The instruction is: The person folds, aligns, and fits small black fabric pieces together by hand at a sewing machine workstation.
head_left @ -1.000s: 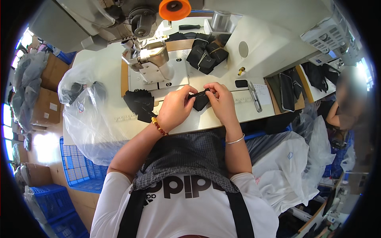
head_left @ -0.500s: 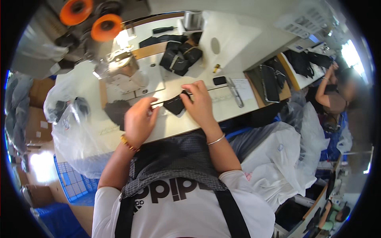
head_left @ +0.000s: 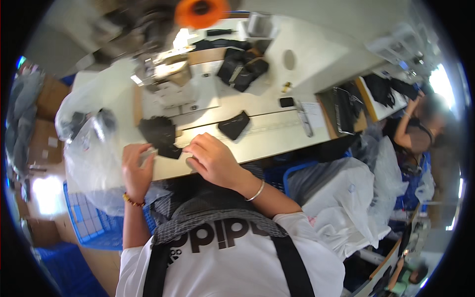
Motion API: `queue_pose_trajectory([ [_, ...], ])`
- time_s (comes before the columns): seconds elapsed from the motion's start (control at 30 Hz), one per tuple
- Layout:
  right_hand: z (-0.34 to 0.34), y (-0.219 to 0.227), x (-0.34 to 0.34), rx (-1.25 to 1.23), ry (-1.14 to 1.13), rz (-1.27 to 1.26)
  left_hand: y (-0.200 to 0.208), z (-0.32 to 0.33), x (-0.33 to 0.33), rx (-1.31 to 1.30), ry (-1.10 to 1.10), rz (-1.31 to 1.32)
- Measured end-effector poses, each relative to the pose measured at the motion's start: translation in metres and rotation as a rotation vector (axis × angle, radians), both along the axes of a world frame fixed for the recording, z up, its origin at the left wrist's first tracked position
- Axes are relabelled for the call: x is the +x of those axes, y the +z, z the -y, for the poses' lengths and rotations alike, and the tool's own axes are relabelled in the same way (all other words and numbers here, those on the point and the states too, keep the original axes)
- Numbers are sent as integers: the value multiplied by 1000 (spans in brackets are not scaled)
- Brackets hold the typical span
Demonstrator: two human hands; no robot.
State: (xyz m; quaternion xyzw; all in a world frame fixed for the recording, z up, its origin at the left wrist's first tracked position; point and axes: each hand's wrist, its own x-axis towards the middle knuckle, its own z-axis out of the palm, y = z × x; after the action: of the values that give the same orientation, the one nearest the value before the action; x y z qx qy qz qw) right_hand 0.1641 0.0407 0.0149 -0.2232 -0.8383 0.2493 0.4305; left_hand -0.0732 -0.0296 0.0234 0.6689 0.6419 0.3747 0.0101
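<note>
On the white sewing table, a pile of black fabric pieces [head_left: 158, 132] lies in front of the sewing machine, with one corner toward me. Beside that corner is my left hand [head_left: 137, 171], thumb and fingers apart and nothing seen between them. My right hand [head_left: 213, 161] reaches leftward, its fingertips at the pile's right edge; whether they touch it I cannot tell. Its thumb and fingers are apart too. A single black fabric piece [head_left: 234, 124] rests flat on the table beyond my right hand, untouched.
The sewing machine [head_left: 170, 84] stands behind the pile. Bundled black pieces [head_left: 242, 68], a dark phone-like object [head_left: 286, 102] and a metal tool [head_left: 305, 120] lie farther right. Plastic bags [head_left: 91, 148] hang at the left edge, above a blue crate [head_left: 94, 225]. A co-worker [head_left: 420, 123] sits at right.
The black piece that was between my hands now lies alone on the table. Both hands have moved left and nearer to me, toward the pile. The head view has shifted.
</note>
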Motion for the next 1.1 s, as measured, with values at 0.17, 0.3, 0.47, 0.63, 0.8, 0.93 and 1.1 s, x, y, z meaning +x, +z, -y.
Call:
queue_pose_trajectory([
  [0.17,4,-3,-20,-87,-98,134,-13,-5,4,-19,-69,92],
  [0.3,1,-9,-25,-121,-105,184,-16,-2,-1,3,-72,86],
  [0.47,7,1,-46,-44,-258,389,-13,-2,-3,13,-91,12],
  [0.63,5,-2,-55,-20,-272,498,-10,-1,0,-23,-82,81],
  [0.8,10,-4,-49,-16,-189,372,0,-3,6,-34,-107,53],
  [0.93,14,4,-29,-162,-104,194,14,-2,16,-96,-271,74],
  [1.1,8,25,19,-524,-46,11,17,-19,50,-237,-356,405],
])
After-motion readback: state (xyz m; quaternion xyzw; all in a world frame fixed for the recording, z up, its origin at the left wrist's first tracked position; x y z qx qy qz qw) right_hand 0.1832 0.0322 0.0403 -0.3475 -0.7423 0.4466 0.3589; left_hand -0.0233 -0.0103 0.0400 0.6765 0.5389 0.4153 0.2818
